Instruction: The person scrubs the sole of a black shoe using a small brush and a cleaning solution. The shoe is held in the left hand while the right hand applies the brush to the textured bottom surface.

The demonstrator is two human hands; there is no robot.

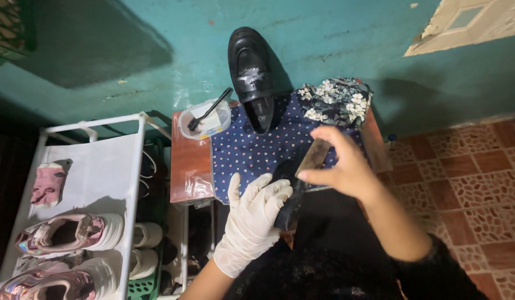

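Observation:
My left hand (256,214), in a white glove, grips a black shoe (288,191) from underneath, over the near edge of a small table. My bare right hand (342,161) holds a wooden-backed brush (314,156) against the shoe's upper. A second black loafer (250,72) stands propped against the teal wall at the back of the table, toe up. A blue cloth with small hearts (252,150) covers the table top beneath both shoes.
A clear plastic tub (205,120) with a dark-handled tool sits at the table's back left. A folded floral cloth (336,101) lies back right. A white shoe rack (96,183) with pink sneakers (68,233) stands left. Patterned floor tiles (468,183) lie right.

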